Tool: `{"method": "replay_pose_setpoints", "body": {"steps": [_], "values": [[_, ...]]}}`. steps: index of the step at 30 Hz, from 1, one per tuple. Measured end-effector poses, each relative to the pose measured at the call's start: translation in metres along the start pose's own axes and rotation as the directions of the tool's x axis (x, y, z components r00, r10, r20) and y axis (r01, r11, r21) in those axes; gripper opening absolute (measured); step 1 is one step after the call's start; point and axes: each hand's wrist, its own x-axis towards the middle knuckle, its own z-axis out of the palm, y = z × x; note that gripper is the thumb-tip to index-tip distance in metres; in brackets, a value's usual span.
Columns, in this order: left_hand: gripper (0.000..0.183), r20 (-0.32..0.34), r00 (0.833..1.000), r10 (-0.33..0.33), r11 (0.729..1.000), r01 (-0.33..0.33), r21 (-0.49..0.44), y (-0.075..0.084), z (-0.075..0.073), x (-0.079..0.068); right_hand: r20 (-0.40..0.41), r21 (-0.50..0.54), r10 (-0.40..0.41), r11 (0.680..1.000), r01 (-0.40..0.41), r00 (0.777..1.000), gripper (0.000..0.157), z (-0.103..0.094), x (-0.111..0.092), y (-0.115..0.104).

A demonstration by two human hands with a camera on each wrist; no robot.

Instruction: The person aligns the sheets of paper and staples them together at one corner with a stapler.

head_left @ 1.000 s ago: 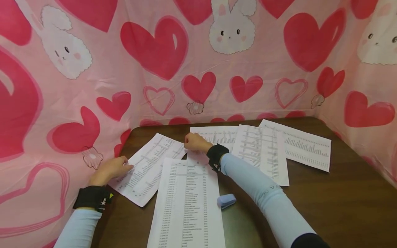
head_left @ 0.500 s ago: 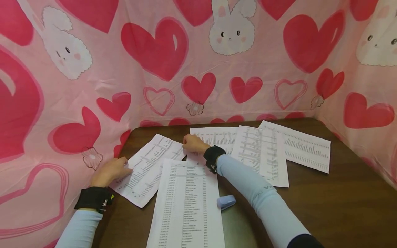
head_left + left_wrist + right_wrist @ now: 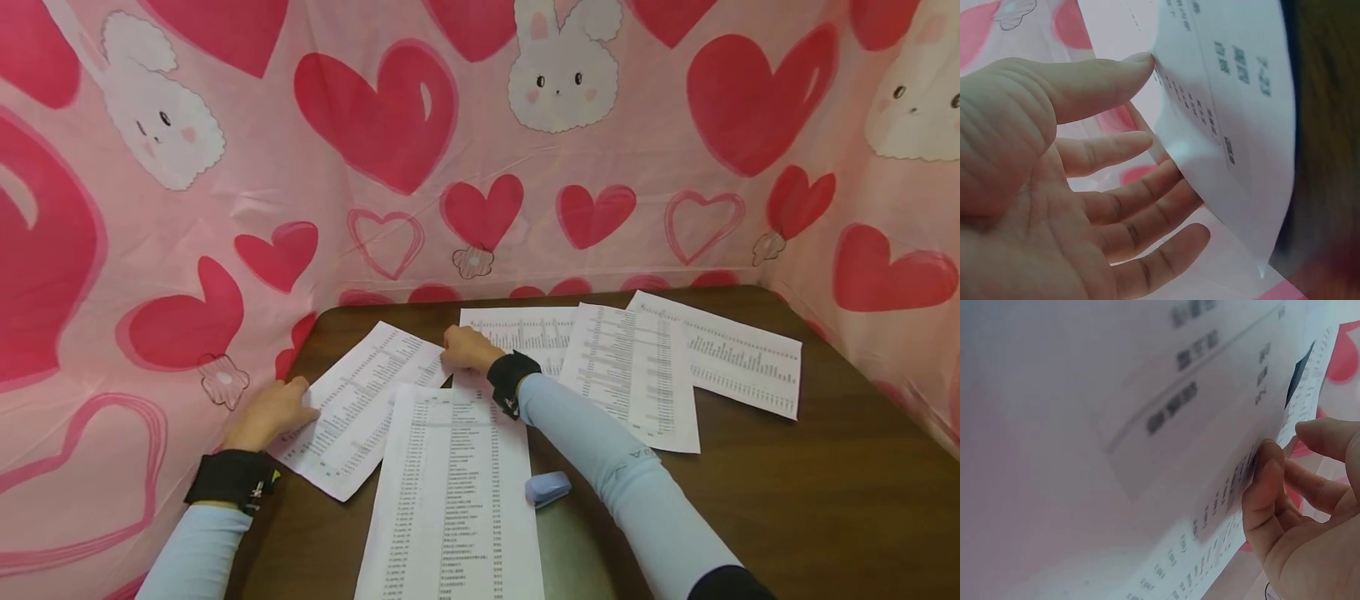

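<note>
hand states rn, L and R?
Left hand: open, at the edge of the leftmost sheet.
Right hand: curled; can't tell if it's pinching that sheet.

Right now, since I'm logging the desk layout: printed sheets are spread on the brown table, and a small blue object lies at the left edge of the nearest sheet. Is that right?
Not quite: the small blue object lies at the right edge of the nearest sheet, as the head view shows. The rest stands.

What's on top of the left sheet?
The long front sheet overlaps part of the left sheet; the left hand is at its left edge, the right hand at its right corner. Whatever these cover cannot be seen.
</note>
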Motion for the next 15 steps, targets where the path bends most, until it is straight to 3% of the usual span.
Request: {"method": "replay_pose_setpoints", "body": {"steps": [15], "values": [[0.062,-0.021,0.998,-0.053,0.998,0.053,-0.022,-0.0021,0.0003,-0.0014,-0.027,-0.045,0.0,0.999,-0.001,1.0,0.011,0.0018,0.0027,0.0016]]}}
